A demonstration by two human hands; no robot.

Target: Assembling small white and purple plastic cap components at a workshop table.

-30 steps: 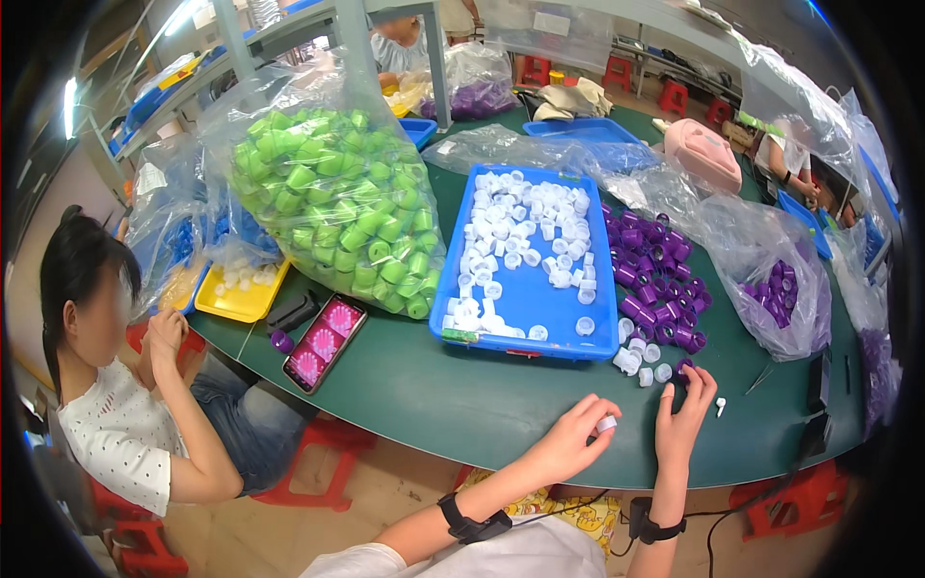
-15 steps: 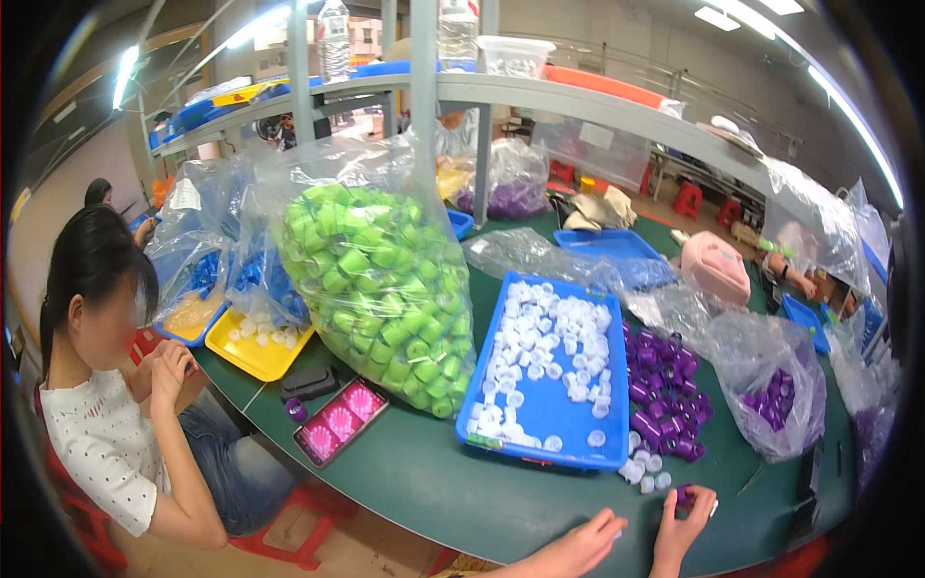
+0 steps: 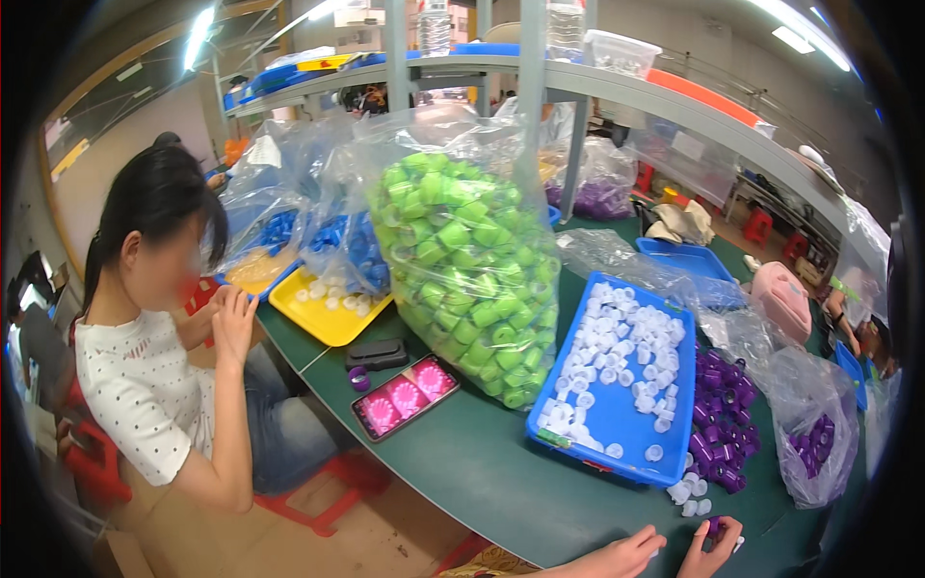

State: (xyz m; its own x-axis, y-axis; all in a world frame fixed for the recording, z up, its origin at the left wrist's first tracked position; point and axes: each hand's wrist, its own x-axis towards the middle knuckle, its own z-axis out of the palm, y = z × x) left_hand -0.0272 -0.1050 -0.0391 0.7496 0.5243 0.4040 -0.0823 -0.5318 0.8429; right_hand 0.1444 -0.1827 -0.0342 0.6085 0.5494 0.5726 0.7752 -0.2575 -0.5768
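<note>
My left hand [image 3: 624, 557] is closed at the lower edge, its fingertips pinched on a small white piece [image 3: 655, 553] that is mostly covered. Beside it my right hand [image 3: 711, 553] grips a purple cap [image 3: 714, 526] between thumb and fingers. Some white shows at the outer side of those fingers, too small to name. The hands are apart, just above the table's near edge. Beyond them lie several loose white plastic inserts [image 3: 688, 491] and a heap of purple caps [image 3: 721, 424]. A blue tray [image 3: 617, 460] of white inserts stands to their left.
A large clear bag of green caps [image 3: 462, 279] stands on the green table [image 3: 462, 472]. Left of it are a phone [image 3: 406, 397], a black case [image 3: 377, 354] and a yellow tray [image 3: 332, 329]. A co-worker [image 3: 154, 385] sits at left. A grey shelf [image 3: 617, 83] spans overhead.
The view has swung left, so everything sits farther right in the picture. Both my hands keep their closed grips. The co-worker's hands have risen a little.
</note>
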